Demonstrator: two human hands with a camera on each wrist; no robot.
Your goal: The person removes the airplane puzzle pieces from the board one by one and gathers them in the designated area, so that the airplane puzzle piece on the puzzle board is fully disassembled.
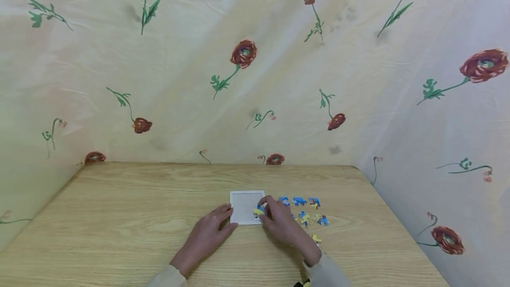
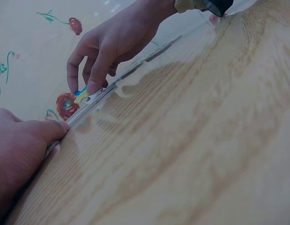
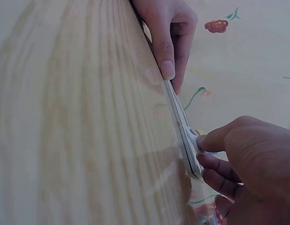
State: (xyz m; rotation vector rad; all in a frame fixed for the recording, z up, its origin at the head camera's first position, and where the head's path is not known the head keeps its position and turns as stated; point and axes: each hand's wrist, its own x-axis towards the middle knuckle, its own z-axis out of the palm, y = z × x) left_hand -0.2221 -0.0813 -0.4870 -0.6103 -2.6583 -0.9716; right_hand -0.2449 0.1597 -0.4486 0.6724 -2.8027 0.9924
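Observation:
A white square puzzle tray (image 1: 247,222) lies on the table with a bare inset. My left hand (image 1: 211,229) rests at its left edge, fingers fairly straight, the thumb at the near left corner. With thumb and fingers my right hand (image 1: 279,223) pinches a jigsaw piece (image 1: 257,212) over the tray's near right corner. That piece shows yellow, blue and white, and the fingers partly cover it. In the left wrist view the held jigsaw piece (image 2: 82,97) stands tilted close over the tray edge. In the right wrist view the tray (image 3: 182,133) is seen nearly edge-on.
Right of the tray, several loose jigsaw pieces (image 1: 299,201) in blue, yellow and red lie in rough rows, some partly behind the right hand. The wooden table (image 1: 139,216) meets a flowered cloth wall (image 1: 179,79) at the back. A small black and yellow thing (image 1: 301,284) shows at the bottom edge.

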